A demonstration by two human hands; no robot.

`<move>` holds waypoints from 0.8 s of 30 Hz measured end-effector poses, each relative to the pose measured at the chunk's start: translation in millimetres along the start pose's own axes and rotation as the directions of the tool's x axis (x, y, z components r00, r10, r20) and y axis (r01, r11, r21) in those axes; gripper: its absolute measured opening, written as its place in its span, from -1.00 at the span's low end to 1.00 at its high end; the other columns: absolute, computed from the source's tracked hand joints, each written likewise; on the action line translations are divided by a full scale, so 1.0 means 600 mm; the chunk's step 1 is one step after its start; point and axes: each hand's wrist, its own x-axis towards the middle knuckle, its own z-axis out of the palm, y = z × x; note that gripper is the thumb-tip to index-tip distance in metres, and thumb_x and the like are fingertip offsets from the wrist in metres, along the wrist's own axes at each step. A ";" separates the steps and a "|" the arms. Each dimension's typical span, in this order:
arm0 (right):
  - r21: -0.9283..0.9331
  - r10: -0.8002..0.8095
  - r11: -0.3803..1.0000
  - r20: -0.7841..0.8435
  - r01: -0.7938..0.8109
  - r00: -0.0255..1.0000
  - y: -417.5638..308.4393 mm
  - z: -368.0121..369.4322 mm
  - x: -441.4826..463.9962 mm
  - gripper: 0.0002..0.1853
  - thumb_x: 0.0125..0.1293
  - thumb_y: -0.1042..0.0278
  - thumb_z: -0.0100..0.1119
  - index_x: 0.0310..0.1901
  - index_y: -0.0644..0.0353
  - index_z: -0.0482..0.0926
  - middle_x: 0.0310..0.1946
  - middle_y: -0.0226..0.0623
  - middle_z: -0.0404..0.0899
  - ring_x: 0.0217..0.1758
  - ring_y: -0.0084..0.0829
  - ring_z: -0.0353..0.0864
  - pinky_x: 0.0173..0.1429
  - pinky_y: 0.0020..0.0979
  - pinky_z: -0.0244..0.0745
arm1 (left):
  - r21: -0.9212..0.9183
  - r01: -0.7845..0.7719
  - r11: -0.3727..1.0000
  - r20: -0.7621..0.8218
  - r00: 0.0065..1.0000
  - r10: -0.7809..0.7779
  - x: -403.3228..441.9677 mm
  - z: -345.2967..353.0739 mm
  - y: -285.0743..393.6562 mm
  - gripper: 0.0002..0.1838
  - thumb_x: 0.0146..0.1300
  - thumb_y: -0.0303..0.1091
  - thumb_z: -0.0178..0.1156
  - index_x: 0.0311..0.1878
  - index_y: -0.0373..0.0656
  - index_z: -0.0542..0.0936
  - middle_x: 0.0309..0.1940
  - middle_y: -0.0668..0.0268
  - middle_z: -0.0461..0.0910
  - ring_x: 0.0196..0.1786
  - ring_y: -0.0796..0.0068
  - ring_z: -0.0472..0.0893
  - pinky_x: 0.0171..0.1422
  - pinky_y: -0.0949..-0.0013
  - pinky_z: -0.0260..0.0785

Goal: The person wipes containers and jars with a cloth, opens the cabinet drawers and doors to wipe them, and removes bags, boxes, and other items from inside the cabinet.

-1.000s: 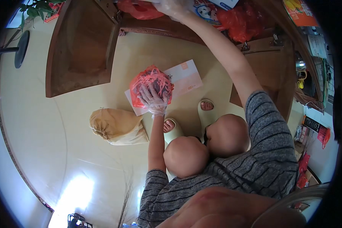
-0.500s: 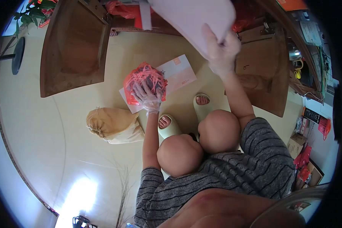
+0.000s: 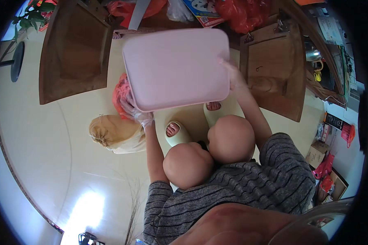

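My right hand [image 3: 234,76], bare and slightly blurred, grips the right edge of a pink plastic tray [image 3: 178,69] with its thumb on the upper face. The tray is rectangular with rounded corners and is held over the floor in front of my feet. My left hand [image 3: 142,116] wears a clear plastic glove and is closed on a red plastic bag [image 3: 120,98], whose right part is hidden behind the tray. The tray also covers part of the left fingers. A tan drawstring bag [image 3: 117,132] lies beside my left wrist.
Two brown cabinet doors stand open, one at left [image 3: 75,53] and one at right [image 3: 274,77]. Inside the cabinet are red plastic bags [image 3: 243,14] and a blue printed box [image 3: 201,10]. Shelves [image 3: 331,69] with assorted items line the right side.
My right hand has brought the pink tray down and left, turning its broad face upward. The red bag has shifted left with my left hand. The printed white-and-pink sheet is now hidden.
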 end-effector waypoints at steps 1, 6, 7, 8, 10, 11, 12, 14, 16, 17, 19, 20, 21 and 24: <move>-0.033 0.044 0.999 0.054 -0.042 0.998 0.024 -0.013 0.020 -0.56 0.16 0.19 0.17 0.02 0.26 0.41 -0.13 -0.28 0.51 -0.09 -0.45 0.52 -0.03 -0.38 0.44 | 0.328 -0.010 0.945 0.002 1.000 0.010 0.013 -0.038 0.013 -0.10 0.10 0.31 -0.02 0.40 -0.01 0.03 0.40 0.06 -0.06 0.43 0.07 -0.02 0.45 -0.08 -0.33; -0.386 0.098 0.918 -0.010 -0.094 0.995 0.145 -0.053 0.109 -0.53 0.17 0.19 0.20 0.05 0.24 0.38 -0.08 -0.27 0.49 -0.04 -0.39 0.50 0.04 -0.36 0.40 | 0.126 0.084 0.988 -0.060 0.995 -0.077 0.030 -0.089 0.019 -0.14 0.12 0.15 0.08 0.40 -0.06 0.05 0.37 -0.07 -0.02 0.40 -0.06 0.02 0.41 -0.22 -0.34; -0.422 0.118 0.900 -0.014 -0.113 0.993 0.167 -0.065 0.135 -0.52 0.17 0.19 0.21 0.06 0.25 0.37 -0.08 -0.26 0.49 -0.04 -0.40 0.50 0.05 -0.36 0.40 | 0.131 0.078 0.988 -0.049 0.996 -0.073 0.032 -0.094 0.020 -0.15 0.12 0.12 0.09 0.40 -0.07 0.06 0.37 -0.08 -0.02 0.40 -0.06 0.02 0.41 -0.23 -0.33; -0.561 0.066 0.825 -0.024 -0.068 0.998 0.191 -0.080 0.163 -0.50 0.16 0.22 0.22 0.09 0.24 0.35 -0.07 -0.23 0.48 -0.01 -0.36 0.49 0.07 -0.35 0.39 | 0.134 0.075 0.988 -0.040 0.997 -0.070 0.034 -0.099 0.024 -0.16 0.12 0.10 0.10 0.39 -0.08 0.07 0.37 -0.09 -0.02 0.40 -0.06 0.03 0.41 -0.23 -0.33; -0.791 -0.040 0.612 -0.022 0.007 0.999 0.228 -0.098 0.199 -0.45 0.12 0.28 0.24 0.13 0.24 0.31 -0.05 -0.18 0.47 0.04 -0.29 0.46 0.11 -0.33 0.36 | 0.134 0.080 0.988 -0.019 0.997 -0.078 0.039 -0.115 0.036 -0.18 0.13 0.06 0.11 0.38 -0.11 0.09 0.36 -0.11 -0.02 0.40 -0.06 0.03 0.40 -0.24 -0.33; -0.905 -0.172 0.417 0.015 0.087 0.985 0.218 -0.084 0.192 -0.45 0.10 0.28 0.23 0.13 0.25 0.32 -0.03 -0.11 0.46 0.06 -0.24 0.45 0.11 -0.30 0.36 | 0.127 0.090 0.988 -0.009 0.996 -0.090 0.041 -0.122 0.050 -0.19 0.14 0.05 0.11 0.38 -0.13 0.09 0.36 -0.12 -0.02 0.40 -0.07 0.03 0.40 -0.24 -0.33; -0.971 -0.292 0.192 0.080 0.140 0.953 0.192 -0.052 0.175 -0.44 0.09 0.29 0.21 0.13 0.26 0.32 -0.02 -0.05 0.44 0.08 -0.18 0.43 0.12 -0.26 0.35 | 0.118 0.100 0.988 0.001 0.995 -0.101 0.041 -0.126 0.065 -0.20 0.14 0.03 0.11 0.37 -0.15 0.10 0.36 -0.13 -0.02 0.40 -0.07 0.02 0.40 -0.25 -0.33; -0.959 -0.492 -0.013 0.251 0.282 0.833 0.154 0.002 0.175 -0.40 0.04 0.33 0.20 0.16 0.25 0.31 0.01 0.01 0.41 0.12 -0.10 0.38 0.15 -0.21 0.32 | 0.072 -0.055 0.996 -0.050 0.997 0.058 0.045 -0.121 0.092 -0.22 0.15 0.00 0.11 0.36 -0.17 0.12 0.35 -0.15 0.00 0.40 -0.08 0.01 0.40 -0.25 -0.33; -0.877 -0.614 -0.048 0.404 0.479 0.678 0.101 0.072 0.179 -0.37 0.02 0.38 0.18 0.20 0.22 0.29 0.02 -0.01 0.39 0.14 -0.08 0.35 0.18 -0.18 0.30 | 0.090 -0.176 0.980 0.037 0.984 0.173 0.033 -0.133 0.155 -0.25 0.16 -0.03 0.11 0.34 -0.19 0.13 0.33 -0.15 0.02 0.40 -0.12 -0.01 0.40 -0.24 -0.32; -0.826 -0.632 -0.109 0.486 0.553 0.603 0.053 0.120 0.174 -0.38 0.03 0.39 0.17 0.20 0.20 0.28 0.02 -0.01 0.39 0.14 -0.08 0.35 0.18 -0.17 0.29 | 0.019 -0.222 0.975 0.075 0.973 0.220 0.024 -0.125 0.183 -0.24 0.17 -0.02 0.09 0.36 -0.17 0.11 0.34 -0.13 0.01 0.40 -0.13 -0.02 0.40 -0.24 -0.32; -0.756 -0.645 -0.228 0.589 0.613 0.487 -0.001 0.193 0.195 -0.29 0.00 0.37 0.28 0.23 0.08 0.22 0.16 -0.03 0.24 0.19 -0.08 0.28 0.26 -0.16 0.23 | -0.041 -0.335 0.941 0.286 0.899 0.332 0.017 -0.108 0.233 -0.22 0.18 0.02 0.06 0.39 -0.13 0.05 0.37 -0.09 -0.03 0.41 -0.14 -0.05 0.41 -0.23 -0.33; -0.743 -0.676 -0.344 0.620 0.574 0.398 -0.013 0.224 0.222 -0.37 0.02 0.37 0.26 0.19 0.06 0.29 0.09 -0.06 0.32 0.16 -0.10 0.32 0.26 -0.15 0.22 | -0.044 -0.405 0.913 0.451 0.808 0.380 0.015 -0.102 0.251 -0.20 0.19 0.05 0.04 0.40 -0.11 0.02 0.39 -0.07 -0.07 0.42 -0.14 -0.07 0.42 -0.22 -0.35; -0.724 -0.692 -0.455 0.654 0.518 0.306 -0.025 0.248 0.247 -0.45 0.05 0.37 0.24 0.14 0.04 0.36 0.03 -0.08 0.39 0.13 -0.13 0.36 0.25 -0.15 0.22 | -0.079 -0.407 0.910 0.488 0.780 0.391 0.007 -0.086 0.254 -0.19 0.19 0.08 0.03 0.41 -0.10 0.01 0.40 -0.05 -0.08 0.43 -0.13 -0.09 0.42 -0.22 -0.36; -0.681 -0.653 -0.666 0.729 0.304 0.203 -0.067 0.295 0.271 -0.50 0.00 0.31 0.21 0.04 0.23 0.44 -0.29 -0.03 0.56 -0.26 -0.09 0.59 0.06 -0.20 0.39 | -0.164 -0.420 0.893 0.535 0.723 0.438 -0.020 -0.025 0.233 -0.15 0.18 0.13 0.01 0.42 -0.07 -0.03 0.42 -0.02 -0.13 0.45 -0.10 -0.14 0.43 -0.21 -0.39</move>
